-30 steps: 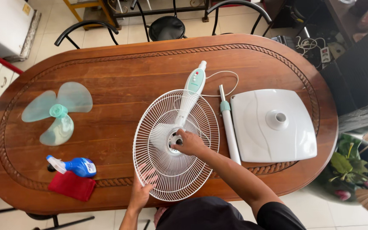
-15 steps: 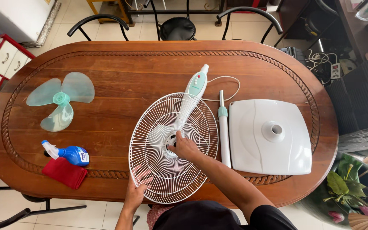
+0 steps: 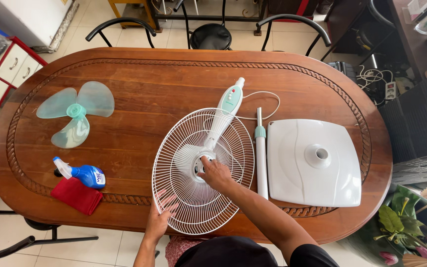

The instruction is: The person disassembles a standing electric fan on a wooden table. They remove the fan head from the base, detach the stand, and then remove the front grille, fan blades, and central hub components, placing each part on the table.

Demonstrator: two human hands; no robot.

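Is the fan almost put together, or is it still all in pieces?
Still mostly in pieces. The blade, pole and base lie apart on the table. In hand: the right hand is at the hub of the white grille on the motor, while the left hand steadies its rim. The spray bottle and red cloth lie untouched.
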